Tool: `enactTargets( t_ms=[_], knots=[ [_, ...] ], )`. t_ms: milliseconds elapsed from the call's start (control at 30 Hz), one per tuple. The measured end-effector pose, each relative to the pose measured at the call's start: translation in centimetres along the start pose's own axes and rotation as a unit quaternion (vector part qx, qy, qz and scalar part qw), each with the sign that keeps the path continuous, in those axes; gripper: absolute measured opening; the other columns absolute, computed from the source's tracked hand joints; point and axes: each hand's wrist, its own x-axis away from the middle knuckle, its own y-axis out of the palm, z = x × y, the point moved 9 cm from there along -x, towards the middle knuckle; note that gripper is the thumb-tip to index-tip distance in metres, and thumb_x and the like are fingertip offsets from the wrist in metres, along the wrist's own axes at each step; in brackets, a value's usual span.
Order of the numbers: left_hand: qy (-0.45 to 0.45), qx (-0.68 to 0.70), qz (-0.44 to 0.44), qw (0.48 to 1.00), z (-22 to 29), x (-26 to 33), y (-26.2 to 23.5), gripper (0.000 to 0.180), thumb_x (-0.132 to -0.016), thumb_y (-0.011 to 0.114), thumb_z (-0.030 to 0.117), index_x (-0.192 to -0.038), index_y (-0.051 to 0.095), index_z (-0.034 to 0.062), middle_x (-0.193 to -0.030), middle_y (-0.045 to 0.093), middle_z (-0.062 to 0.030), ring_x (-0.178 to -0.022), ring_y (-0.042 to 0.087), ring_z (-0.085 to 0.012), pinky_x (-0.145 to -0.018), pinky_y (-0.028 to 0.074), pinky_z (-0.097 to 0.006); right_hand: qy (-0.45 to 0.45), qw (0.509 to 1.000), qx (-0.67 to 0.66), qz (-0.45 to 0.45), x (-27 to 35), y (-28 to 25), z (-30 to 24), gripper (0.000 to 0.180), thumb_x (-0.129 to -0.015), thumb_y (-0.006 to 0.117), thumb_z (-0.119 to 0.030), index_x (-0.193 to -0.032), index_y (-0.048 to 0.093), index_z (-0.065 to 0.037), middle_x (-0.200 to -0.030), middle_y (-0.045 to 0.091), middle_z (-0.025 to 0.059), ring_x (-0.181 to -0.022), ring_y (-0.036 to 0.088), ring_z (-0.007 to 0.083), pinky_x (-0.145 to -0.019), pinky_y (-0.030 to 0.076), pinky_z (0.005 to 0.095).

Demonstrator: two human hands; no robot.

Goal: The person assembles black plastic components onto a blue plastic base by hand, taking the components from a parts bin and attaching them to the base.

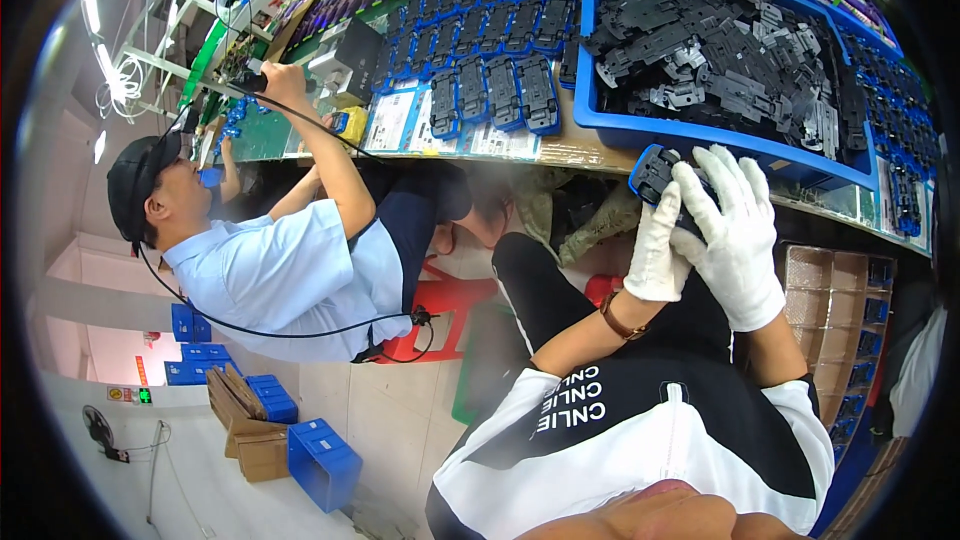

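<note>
Both my hands wear white gloves and are together just off the table's front edge, below the bin. Between them is a toy car (655, 170) with a blue body and a black underside, its end sticking out past the fingers. My left hand (655, 255) grips it from the left, thumb and fingers closed round it. My right hand (737, 235) presses on it from the right, its fingers lying over the far side and hiding much of it. Right behind my hands stands a blue bin (720, 137) heaped with black plastic chassis plates (710, 40).
Upturned blue and black toy cars (490, 95) stand in rows left of the bin, and more (905, 120) lie to its right. A co-worker (270, 260) in a light blue shirt works at the left. A compartmented tray (815, 290) stands at my right, and blue crates (322, 465) lie behind.
</note>
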Motion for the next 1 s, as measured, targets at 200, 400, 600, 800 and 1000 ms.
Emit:
enactTargets(
  t_ms=[200, 400, 600, 800, 1000],
  knots=[
    [0.048, -0.008, 0.045, 0.998, 1.2, -1.3, -1.1, 0.040, -0.093, 0.058, 0.018, -0.131, 0.046, 0.0134, -0.121, 0.054, -0.0075, -0.114, 0.052, -0.0235, -0.098, 0.044, -0.046, 0.145, 0.955, -0.257, 0.041, 2.4, -1.0, 6.6, 0.048, -0.085, 0.065, -0.031, -0.122, 0.058, -0.002, -0.130, 0.051, 0.0160, -0.121, 0.049, 0.0274, -0.102, 0.036, 0.0376],
    [0.084, -0.036, 0.005, 0.996, 1.9, -1.0, 0.2, 0.042, -0.091, 0.060, 0.015, -0.130, 0.044, 0.0120, -0.117, 0.056, -0.0081, -0.115, 0.053, -0.0274, -0.102, 0.042, -0.046, 0.341, 0.707, -0.619, -0.023, 7.0, 5.8, 6.3, 0.083, -0.076, 0.079, -0.032, -0.137, 0.036, 0.005, -0.125, 0.051, 0.0110, -0.101, 0.054, 0.0122, -0.085, 0.047, 0.0268],
    [0.105, -0.050, -0.034, 0.993, 2.7, -0.1, 1.3, 0.049, -0.089, 0.060, 0.008, -0.134, 0.040, 0.0103, -0.117, 0.055, -0.0070, -0.112, 0.055, -0.0236, -0.100, 0.044, -0.039, 0.372, 0.660, -0.653, -0.006, 7.3, 6.4, 5.4, 0.075, -0.078, 0.078, -0.028, -0.133, 0.041, 0.006, -0.122, 0.053, 0.0125, -0.109, 0.053, 0.0161, -0.090, 0.047, 0.0296],
    [0.149, -0.066, -0.042, 0.986, 3.7, 0.5, 1.8, 0.046, -0.089, 0.060, 0.007, -0.131, 0.042, 0.0091, -0.117, 0.055, -0.0072, -0.112, 0.055, -0.0239, -0.099, 0.045, -0.040, 0.353, 0.692, -0.629, 0.027, 6.8, 6.3, 5.1, 0.068, -0.079, 0.077, -0.029, -0.129, 0.046, 0.005, -0.122, 0.054, 0.0120, -0.111, 0.052, 0.0178, -0.093, 0.045, 0.0305],
    [0.173, -0.102, -0.030, 0.979, 4.7, 1.0, 1.0, 0.038, -0.090, 0.058, 0.006, -0.126, 0.046, 0.0071, -0.117, 0.055, -0.0069, -0.109, 0.057, -0.0242, -0.094, 0.049, -0.039, 0.325, 0.715, -0.618, 0.039, 6.3, 6.3, 4.1, 0.062, -0.081, 0.075, -0.027, -0.128, 0.049, 0.004, -0.122, 0.054, 0.0114, -0.112, 0.052, 0.0181, -0.098, 0.040, 0.0315]
  ],
)
